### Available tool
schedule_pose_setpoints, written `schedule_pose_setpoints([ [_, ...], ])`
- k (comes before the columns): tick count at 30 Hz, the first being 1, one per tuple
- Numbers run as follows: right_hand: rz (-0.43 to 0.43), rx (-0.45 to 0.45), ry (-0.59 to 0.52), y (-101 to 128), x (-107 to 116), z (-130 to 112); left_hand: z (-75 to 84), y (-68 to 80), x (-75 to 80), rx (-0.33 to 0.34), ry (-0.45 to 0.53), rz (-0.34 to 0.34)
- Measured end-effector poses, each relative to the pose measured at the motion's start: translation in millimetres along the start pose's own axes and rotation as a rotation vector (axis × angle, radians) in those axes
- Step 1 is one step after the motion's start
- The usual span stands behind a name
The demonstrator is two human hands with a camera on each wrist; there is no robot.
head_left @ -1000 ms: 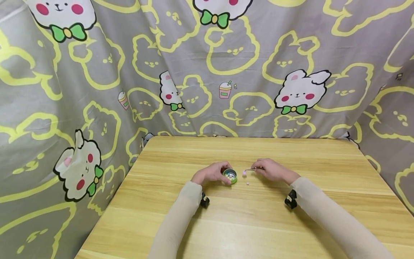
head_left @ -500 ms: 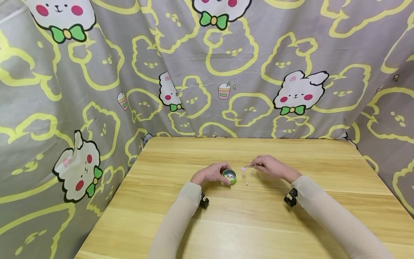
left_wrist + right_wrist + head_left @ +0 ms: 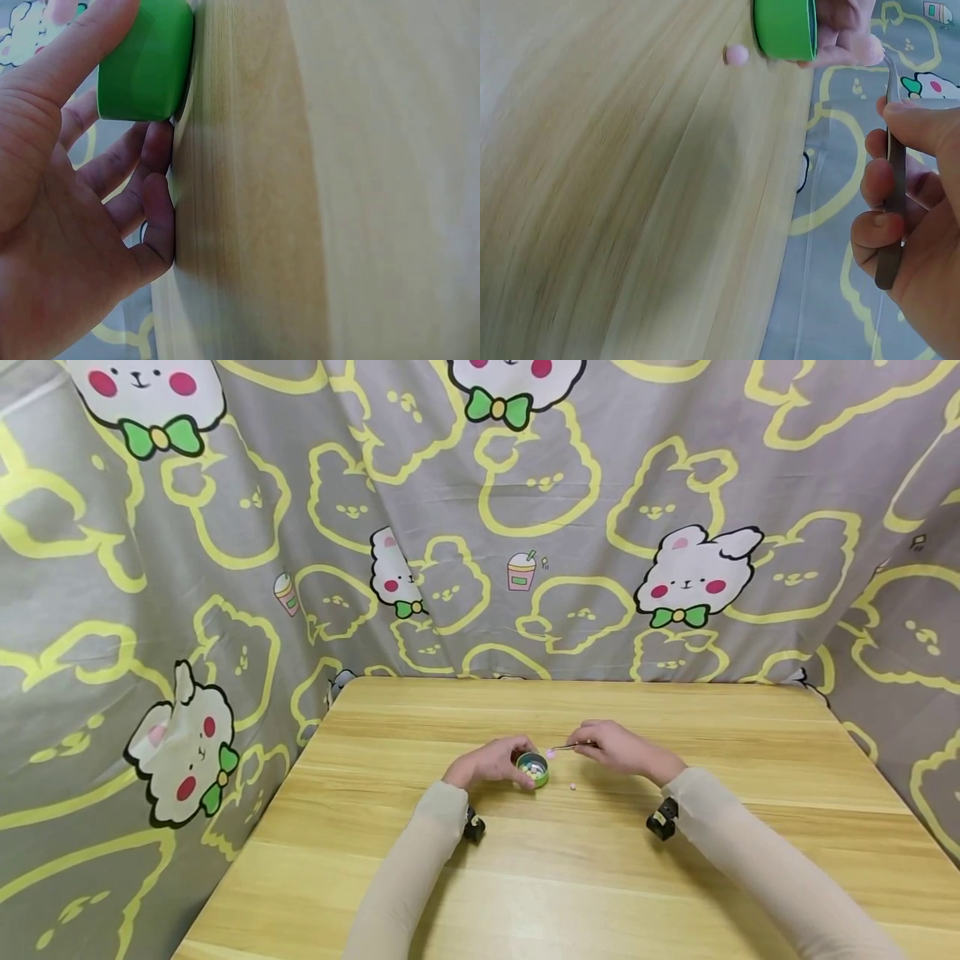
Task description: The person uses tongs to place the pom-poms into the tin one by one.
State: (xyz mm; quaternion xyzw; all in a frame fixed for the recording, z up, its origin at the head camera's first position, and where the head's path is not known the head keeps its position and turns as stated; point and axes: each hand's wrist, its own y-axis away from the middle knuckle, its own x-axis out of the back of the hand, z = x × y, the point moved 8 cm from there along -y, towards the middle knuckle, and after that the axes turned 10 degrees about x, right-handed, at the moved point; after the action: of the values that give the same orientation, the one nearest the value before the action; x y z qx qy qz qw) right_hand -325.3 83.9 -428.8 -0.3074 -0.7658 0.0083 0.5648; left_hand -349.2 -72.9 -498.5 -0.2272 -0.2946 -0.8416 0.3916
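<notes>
A round green tin stands on the table with several small pale and coloured balls inside. My left hand holds it from the left, thumb on the near side and fingers around the far side. In the left wrist view the tin's green wall shows under the thumb. My right hand grips metal tweezers between thumb and fingers. At their tip is a fluffy pink ball, raised above the table close to the tin's right rim. A smaller pink ball lies on the table right of the tin.
The wooden table runs back to a grey curtain with cartoon prints, which also hangs along the left and right sides. A black wrist camera sits on the left wrist and another wrist camera on the right.
The tweezers lifted the fluffy pink ball off the table, then my right hand carried it left toward the tin. The left hand, the tin and the smaller pink ball stayed in place.
</notes>
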Motion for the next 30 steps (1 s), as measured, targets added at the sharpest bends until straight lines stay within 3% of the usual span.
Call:
schedule_pose_setpoints([
  [11, -0.025, 0.056, -0.007, -12, -16, -5, -0.1, -0.7, -0.2, -0.009, -0.004, 0.002],
  [30, -0.087, -0.033, -0.017, -14, -30, 8, 0.2, -1.6, 1.3, -0.002, -0.012, 0.006],
])
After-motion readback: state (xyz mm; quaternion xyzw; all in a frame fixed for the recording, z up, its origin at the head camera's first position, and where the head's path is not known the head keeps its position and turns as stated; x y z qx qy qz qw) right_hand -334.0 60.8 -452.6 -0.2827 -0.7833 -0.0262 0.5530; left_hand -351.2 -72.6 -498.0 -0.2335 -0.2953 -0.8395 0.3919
